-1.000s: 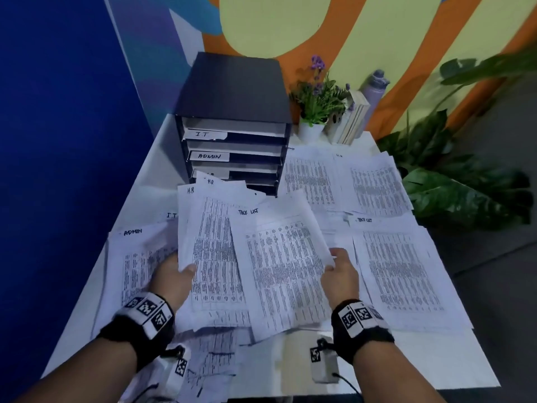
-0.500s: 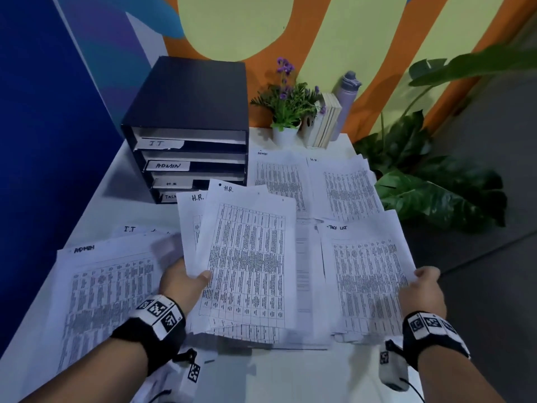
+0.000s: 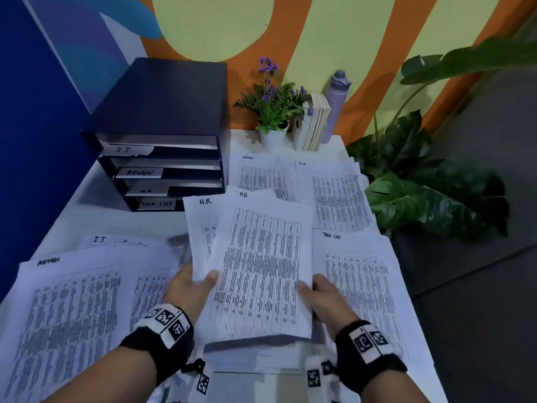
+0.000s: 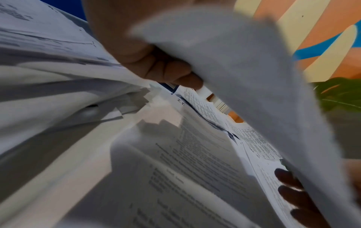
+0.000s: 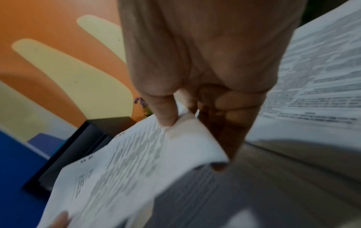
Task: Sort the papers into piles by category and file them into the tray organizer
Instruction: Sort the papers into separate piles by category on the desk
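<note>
Both hands are holding a small stack of H.R. papers [image 3: 255, 266] lifted off the table [image 3: 72, 210], in front of the tray organizer [image 3: 162, 135] and a little to its right. The left hand [image 3: 189, 289] is gripping the stack's left edge, thumb on top and fingers curled beneath; the right hand [image 3: 325, 301] is pinching the right edge between thumb and fingers. The two top sheets are sitting fanned, their headings offset from each other.

Around the organizer, other papers are lying in loose spreads: an ADMIN pile [image 3: 66, 315] in front and to the left, an I.T. sheet [image 3: 100, 239] peeking out just behind it, a task list pile [image 3: 357, 289] in front and to the right, and more ADMIN and H.R. sheets directly to its right.

The risks from here look like these. Since the stack is being held only by its edges and is not squared, a lower sheet could slip out and land on a neighbouring pile, mixing categories. The organizer's H.R. slot [image 3: 174, 189] is narrow and sits just above the task list slot [image 3: 157, 204], so fanned or drooping corners could catch on the tray lip, crumple, or slide into the wrong tray. H.R. sheets to the organizer's right could also be left behind.
</note>
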